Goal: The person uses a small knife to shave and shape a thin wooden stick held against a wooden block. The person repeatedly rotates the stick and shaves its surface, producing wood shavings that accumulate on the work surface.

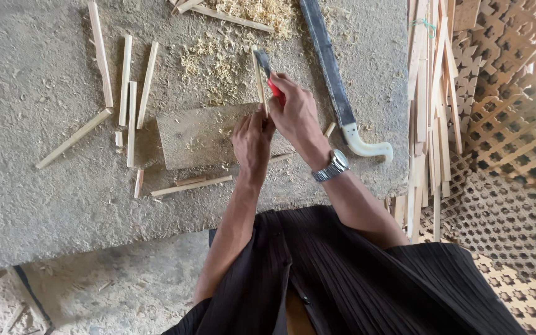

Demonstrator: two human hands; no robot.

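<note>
My left hand [252, 141] grips the lower end of a thin pale wood strip [259, 77] that stands up and away from me. My right hand [294, 111], with a metal watch [332, 166] on the wrist, holds a small knife with a red handle [275, 89]; its dark blade [262, 62] lies against the strip near the top. Both hands hover over a flat wooden board [196, 135] on the rough concrete slab [38, 198].
Several cut wood strips [125, 80] lie scattered on the slab, with shavings [218, 59] beyond the board. A long machete with a white handle [366, 144] lies to the right. A bundle of strips [429, 105] and woven lattice panels [516, 124] are at far right.
</note>
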